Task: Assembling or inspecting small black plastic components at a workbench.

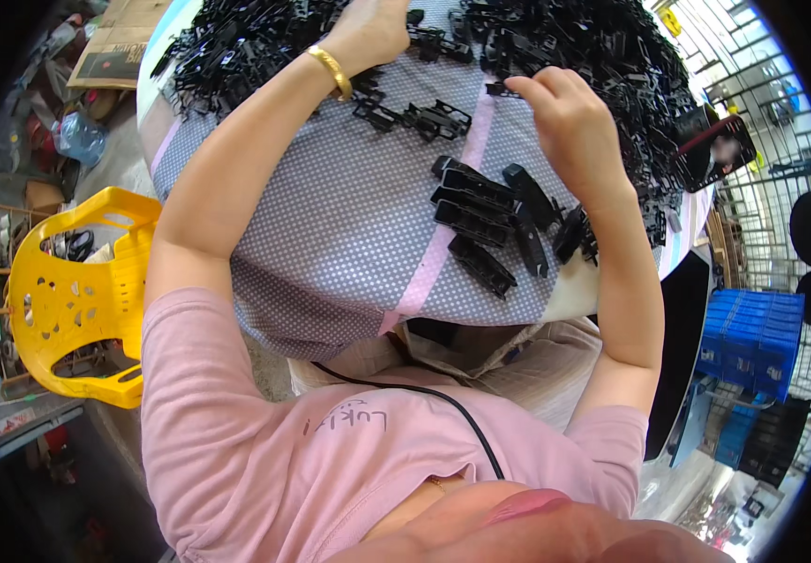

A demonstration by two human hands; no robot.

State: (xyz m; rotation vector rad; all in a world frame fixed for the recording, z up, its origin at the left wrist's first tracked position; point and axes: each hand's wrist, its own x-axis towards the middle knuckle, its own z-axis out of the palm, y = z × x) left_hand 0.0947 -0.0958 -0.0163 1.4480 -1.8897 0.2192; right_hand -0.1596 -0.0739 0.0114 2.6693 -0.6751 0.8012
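Observation:
My right hand (569,122) is closed, thumb and forefinger pinching a small black plastic part (499,89) above the cloth. At the top edge, my left hand (368,36), with a gold bangle on its wrist, reaches in among black plastic pieces; its fingertips are cut off by the picture's edge. Between the hands lie a few loose black clip-like pieces (438,120). Nearer to me sits a small group of larger black plastic housings (476,202), some side by side and some leaning on others.
Heaps of black plastic parts (236,56) cover the table's far side. A dotted grey cloth (330,206) drapes the round table. On the right edge stands a phone (720,150). A yellow plastic chair (77,291) is at left, blue crates (752,342) at right.

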